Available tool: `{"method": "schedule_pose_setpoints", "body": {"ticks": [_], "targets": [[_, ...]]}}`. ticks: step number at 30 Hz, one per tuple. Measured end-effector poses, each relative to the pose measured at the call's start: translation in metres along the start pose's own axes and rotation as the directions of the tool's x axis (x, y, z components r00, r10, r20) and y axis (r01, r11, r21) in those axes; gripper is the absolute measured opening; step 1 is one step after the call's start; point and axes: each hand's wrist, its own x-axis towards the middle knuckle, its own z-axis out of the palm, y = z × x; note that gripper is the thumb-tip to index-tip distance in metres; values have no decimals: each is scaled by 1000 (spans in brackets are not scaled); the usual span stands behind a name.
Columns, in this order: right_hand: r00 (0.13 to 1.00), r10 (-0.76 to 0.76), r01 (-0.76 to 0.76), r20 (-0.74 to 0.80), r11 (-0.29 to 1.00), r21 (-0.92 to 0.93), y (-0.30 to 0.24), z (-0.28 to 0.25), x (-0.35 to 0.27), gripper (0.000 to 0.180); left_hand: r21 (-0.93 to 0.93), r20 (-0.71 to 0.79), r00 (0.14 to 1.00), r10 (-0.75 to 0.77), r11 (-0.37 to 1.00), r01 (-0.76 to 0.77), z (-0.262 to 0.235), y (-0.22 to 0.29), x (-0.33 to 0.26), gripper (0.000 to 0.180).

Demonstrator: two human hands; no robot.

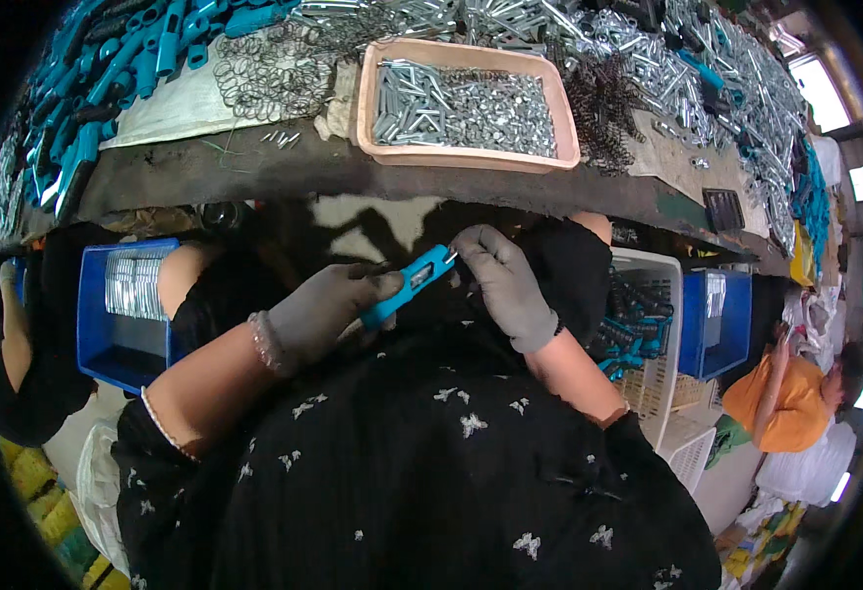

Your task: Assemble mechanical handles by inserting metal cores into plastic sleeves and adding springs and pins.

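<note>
1. Gloved hands: a blue handle (407, 285) is gripped at its lower end by the left hand (318, 315); its upper tip is pinched by the right hand (505, 285). Its long axis is tilted, upper end pointing right, above the lap.
2. A dark worktop (284, 167) is strewn with metal parts.
3. Bolts are held in a pink tray (466, 157); metal plates are stacked in a blue crate (107, 339); blue handles are piled in a white basket (662, 315).

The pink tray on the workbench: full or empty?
Partly full. The pink tray holds a layer of small silvery metal parts spread across its floor, lying well below the rim.
</note>
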Motion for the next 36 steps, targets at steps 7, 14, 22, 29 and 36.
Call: {"method": "schedule_pose_setpoints", "body": {"ticks": [7,14,22,29,36], "targets": [[838,-544,512,-32,805,-298,-13,-1,-15,11,-138,45,974,220,967,-213,1,-18,-13,40],[756,-637,633,152,654,-414,-13,16,-3,12,-330,71,978,194,930,-160,4,-24,-15,43],[539,-749,725,386,179,-665,-18,23,-7,13,-355,38,978,205,918,-178,9,-21,-19,48],[870,-336,440,360,860,-260,-27,18,-7,27,-221,129,931,343,925,-310,0,-38,-23,53],[768,-375,569,520,772,-283,-50,12,0,27,-65,112,902,417,909,-413,-8,-33,-30,53]]}}
